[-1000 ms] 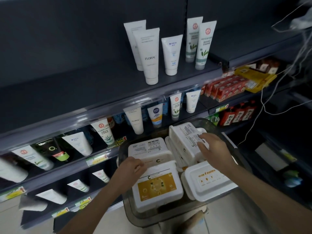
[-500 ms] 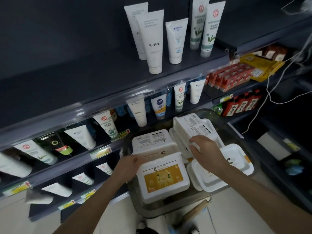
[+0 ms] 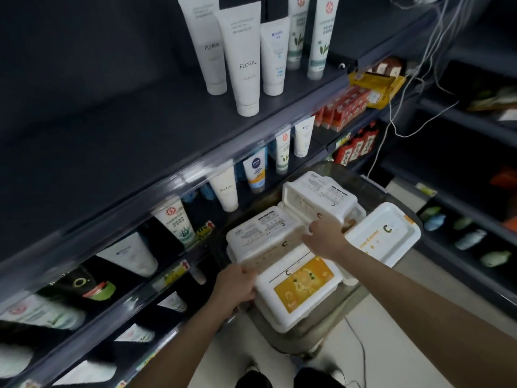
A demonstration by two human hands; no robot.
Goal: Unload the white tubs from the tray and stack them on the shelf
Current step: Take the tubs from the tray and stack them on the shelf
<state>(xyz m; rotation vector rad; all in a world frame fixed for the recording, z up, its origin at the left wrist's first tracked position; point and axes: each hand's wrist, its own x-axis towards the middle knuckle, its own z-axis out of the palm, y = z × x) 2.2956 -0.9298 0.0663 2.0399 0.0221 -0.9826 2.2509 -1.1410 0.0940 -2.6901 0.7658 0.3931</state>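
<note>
Pickup is the step in hand: all four white tubs I can count lie in the tray (image 3: 305,344), low in the view at 5 o'clock, and none stands on the shelf (image 3: 126,141) yet, so the task looks barely begun. The orange tub (image 3: 303,287) lies at the tray's 6 o'clock, label up. The mid tub (image 3: 263,233) sits at 10 o'clock, seemingly atop another tub or lid. The rear tub (image 3: 319,197) is propped at a tilt at 12 o'clock, and the right tub (image 3: 387,233) hangs partly over the rim at 3 o'clock. The left hand (image 3: 237,287) grasps the orange tub's 9 o'clock end, fingers curled round its edge. The right hand (image 3: 326,239) rests knuckles up at the seam between the mid and rear tubs, its fingertips hidden, so I cannot tell whether it pinches an edge or only presses. The next move probably calls for a firm hold at both ends of one tub and a level lift clear of its neighbours, since the tubs overlap and the tilted one could slide. The carry then goes up to 10 o'clock, onto the bare shelf board at 9 o'clock of the standing tubes (image 3: 247,60), set square so that others can stack on it.
</note>
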